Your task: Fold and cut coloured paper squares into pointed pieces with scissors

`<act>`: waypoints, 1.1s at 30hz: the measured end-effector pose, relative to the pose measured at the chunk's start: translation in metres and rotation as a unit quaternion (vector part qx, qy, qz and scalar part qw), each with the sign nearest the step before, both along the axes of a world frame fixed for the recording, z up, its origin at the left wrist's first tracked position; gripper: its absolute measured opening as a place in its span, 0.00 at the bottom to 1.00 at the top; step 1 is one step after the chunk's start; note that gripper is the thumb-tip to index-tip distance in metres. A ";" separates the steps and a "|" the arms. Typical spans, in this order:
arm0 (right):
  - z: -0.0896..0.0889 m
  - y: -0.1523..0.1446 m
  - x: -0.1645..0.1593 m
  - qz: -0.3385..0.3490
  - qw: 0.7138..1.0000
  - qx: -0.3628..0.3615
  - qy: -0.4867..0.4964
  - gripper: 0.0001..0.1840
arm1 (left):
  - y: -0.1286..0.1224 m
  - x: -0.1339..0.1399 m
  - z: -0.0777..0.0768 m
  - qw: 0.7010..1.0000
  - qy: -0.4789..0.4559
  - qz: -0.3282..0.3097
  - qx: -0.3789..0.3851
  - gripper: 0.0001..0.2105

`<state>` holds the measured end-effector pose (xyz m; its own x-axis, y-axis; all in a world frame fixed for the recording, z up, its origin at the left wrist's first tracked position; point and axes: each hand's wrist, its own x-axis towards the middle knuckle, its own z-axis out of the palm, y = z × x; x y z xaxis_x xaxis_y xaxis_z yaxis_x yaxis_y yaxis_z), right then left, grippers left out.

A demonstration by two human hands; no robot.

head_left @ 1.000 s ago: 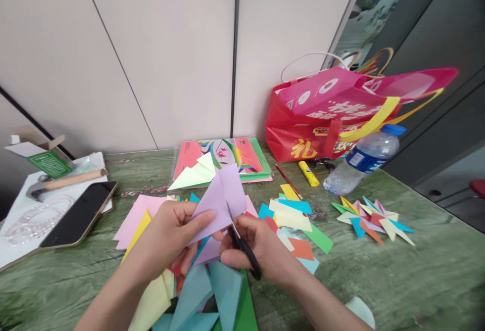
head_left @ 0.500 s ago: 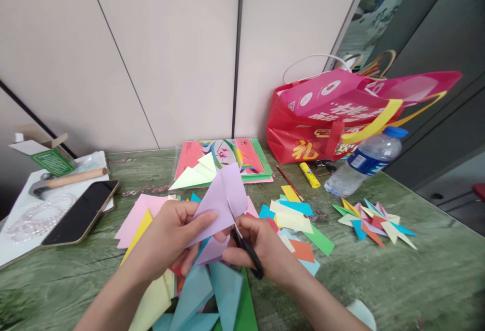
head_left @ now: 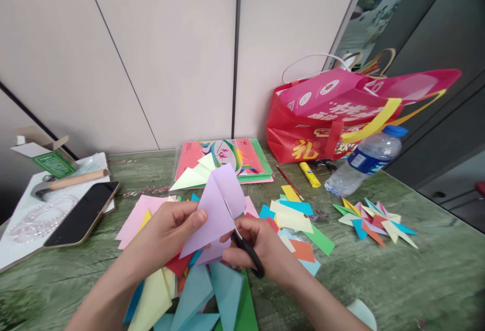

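Observation:
A sheet of light purple paper (head_left: pixel 212 209) is pinched between the thumb and fingers of my left hand (head_left: pixel 176 227). My right hand (head_left: pixel 253 245) grips a pair of scissors with black handles (head_left: pixel 248 254); their blades lie along the paper, which is slit part way from its lower right edge. Another light purple piece (head_left: pixel 212 251) lies below. Under and around my hands are folded teal papers (head_left: pixel 197 290), pale yellow papers (head_left: pixel 152 300), and pink sheets (head_left: pixel 146 212). Cut strips of several colours (head_left: pixel 295 217) lie right of my right hand.
At the back stand a red gift bag (head_left: pixel 295 129), a water bottle (head_left: pixel 366 161) and a paper pack (head_left: pixel 242 156). A yellow glue stick (head_left: pixel 309 174), red pencil (head_left: pixel 290 183) and pointed paper pieces (head_left: pixel 373 220) lie right. A phone (head_left: pixel 83 215), hammer (head_left: pixel 76 179) and box (head_left: pixel 53 156) are left.
My left hand has shifted slightly left and its grip on the purple paper has moved lower. The paper has tilted a little, while my right hand with the scissors has barely moved.

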<state>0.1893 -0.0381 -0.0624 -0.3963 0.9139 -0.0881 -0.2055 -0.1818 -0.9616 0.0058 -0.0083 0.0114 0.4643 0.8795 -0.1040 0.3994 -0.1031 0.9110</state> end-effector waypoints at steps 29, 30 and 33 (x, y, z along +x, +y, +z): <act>0.003 -0.001 -0.001 0.033 0.999 -0.001 -0.001 0.22 | -0.002 0.007 -0.007 0.997 0.026 0.051 0.048 0.20; 0.004 -0.001 -0.001 0.032 0.999 -0.002 -0.001 0.22 | -0.002 0.007 -0.008 0.997 0.028 0.051 0.048 0.20; 0.005 -0.002 -0.001 0.033 0.999 -0.004 0.005 0.22 | -0.002 0.007 -0.008 0.997 0.029 0.050 0.046 0.20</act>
<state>0.1885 -0.0397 -0.0571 -0.4563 0.8852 -0.0910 -0.2020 -0.2027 -0.9582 0.0128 -0.0103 0.0037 0.3693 0.9283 -0.0443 0.4644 -0.1430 0.8740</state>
